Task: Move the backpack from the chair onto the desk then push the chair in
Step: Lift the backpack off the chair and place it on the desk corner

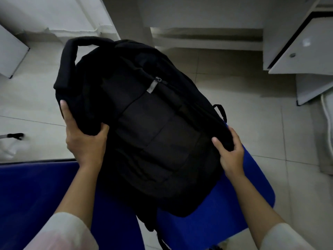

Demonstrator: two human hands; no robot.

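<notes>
A black backpack [144, 120] fills the middle of the head view, tilted with its top handle toward the upper left. My left hand [84, 139] grips its left side, thumb and fingers pinching the fabric. My right hand [231, 152] clasps its right edge. Under the bag is the blue chair: the seat [243, 199] shows at lower right and the backrest [36, 192] at lower left. Whether the bag's bottom still touches the seat is hidden. The white desk [306, 51] stands at upper right, with a drawer unit below its top.
Pale floor tiles [225, 83] stretch between the chair and the desk. A white furniture panel [12, 55] stands at the left edge. A dark-tipped chair leg [16, 136] shows at mid left. White desk legs [129, 18] rise at the top centre.
</notes>
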